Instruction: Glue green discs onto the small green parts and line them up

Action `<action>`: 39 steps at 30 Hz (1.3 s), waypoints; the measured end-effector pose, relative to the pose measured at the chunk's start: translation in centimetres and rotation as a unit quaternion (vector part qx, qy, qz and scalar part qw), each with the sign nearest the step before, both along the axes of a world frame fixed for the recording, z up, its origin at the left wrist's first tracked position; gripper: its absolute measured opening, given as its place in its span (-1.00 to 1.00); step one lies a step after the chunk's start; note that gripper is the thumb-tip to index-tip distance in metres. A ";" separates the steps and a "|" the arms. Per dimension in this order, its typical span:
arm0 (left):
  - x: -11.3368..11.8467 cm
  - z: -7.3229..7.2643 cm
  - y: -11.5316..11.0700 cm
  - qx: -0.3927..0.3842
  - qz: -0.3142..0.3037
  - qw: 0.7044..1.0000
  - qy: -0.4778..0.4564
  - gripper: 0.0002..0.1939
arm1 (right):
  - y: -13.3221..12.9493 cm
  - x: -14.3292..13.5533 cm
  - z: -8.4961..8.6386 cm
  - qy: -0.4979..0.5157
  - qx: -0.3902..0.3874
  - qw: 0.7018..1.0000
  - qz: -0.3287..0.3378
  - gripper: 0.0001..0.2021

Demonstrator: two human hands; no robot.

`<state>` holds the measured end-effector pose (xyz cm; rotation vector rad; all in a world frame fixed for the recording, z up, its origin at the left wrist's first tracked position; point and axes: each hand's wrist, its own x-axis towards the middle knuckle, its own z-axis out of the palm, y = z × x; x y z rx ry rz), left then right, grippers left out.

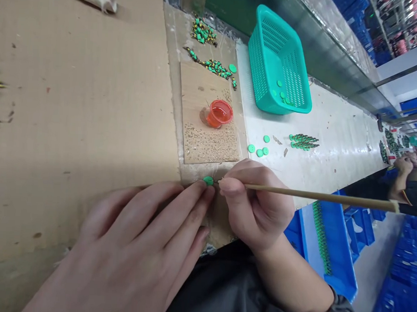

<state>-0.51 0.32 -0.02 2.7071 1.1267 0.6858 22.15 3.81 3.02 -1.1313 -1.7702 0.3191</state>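
My left hand (pixel 144 236) lies low over the table edge, its fingertips closed on a small green disc (pixel 208 180). From the other side my right hand (pixel 258 200) pinches a thin wooden stick (pixel 318 195), its far end pointing right. The stick's working tip is at the disc, though whether it touches cannot be told. Just beyond both hands, a small red cup (pixel 220 114) of liquid stands on a speckled cardboard piece (pixel 212 147). Several loose green discs (pixel 260 152) lie to the right of it.
A teal plastic basket (pixel 281 62) holding a few green discs stands at the back. Small green, yellow and black pieces (pixel 204 32) lie in piles behind the cup, with more (pixel 303 141) at right. Blue bins (pixel 329 246) sit below the table. A co-worker's hands (pixel 407 164) show far right.
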 end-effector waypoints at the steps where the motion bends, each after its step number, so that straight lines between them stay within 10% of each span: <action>1: 0.0 0.0 0.0 -0.001 -0.001 1.000 -0.003 -0.49 | 0.0 0.0 0.0 -0.003 0.000 1.000 -0.001 -0.79; 39: -0.4 -1.4 0.1 -0.030 -0.003 0.996 -0.088 -0.54 | 0.3 0.0 0.2 0.004 0.008 0.999 0.031 -0.82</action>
